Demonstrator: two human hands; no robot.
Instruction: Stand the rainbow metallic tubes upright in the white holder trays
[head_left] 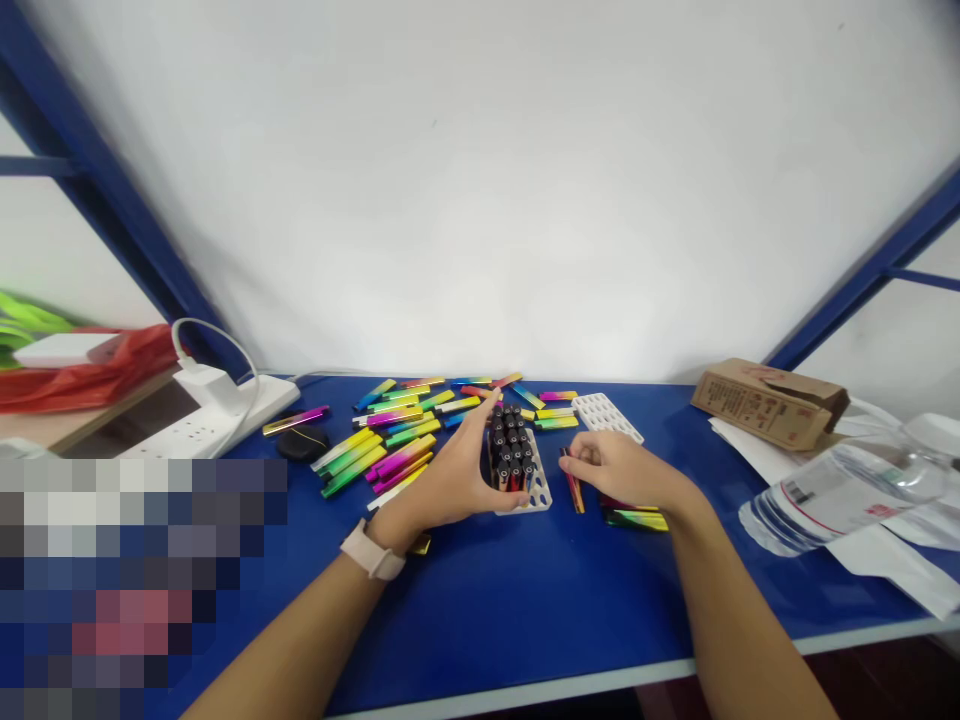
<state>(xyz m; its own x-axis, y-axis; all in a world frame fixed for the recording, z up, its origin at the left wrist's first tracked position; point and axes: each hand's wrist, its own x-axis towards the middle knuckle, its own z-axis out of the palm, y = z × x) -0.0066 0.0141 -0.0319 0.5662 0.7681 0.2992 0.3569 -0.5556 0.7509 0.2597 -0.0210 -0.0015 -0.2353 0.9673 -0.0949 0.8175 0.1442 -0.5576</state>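
A bundle of slim, shiny sticks with black ends stands upright in a white tray with holes. My left hand curves around its left side, thumb at the near edge and fingers at the far edge. To the right of the tray, my right hand pinches a red-and-gold stick, whose lower end points toward me. Just beyond that wrist, several dark and yellow-green sticks lie on the blue table. Part of the tray is hidden by the bundle and my left hand.
Many metallic coloured sticks lie scattered at left and back. A second white holed tray lies behind my right hand. On the right are a cardboard box, a water bottle and papers. A power strip and black pouch are left.
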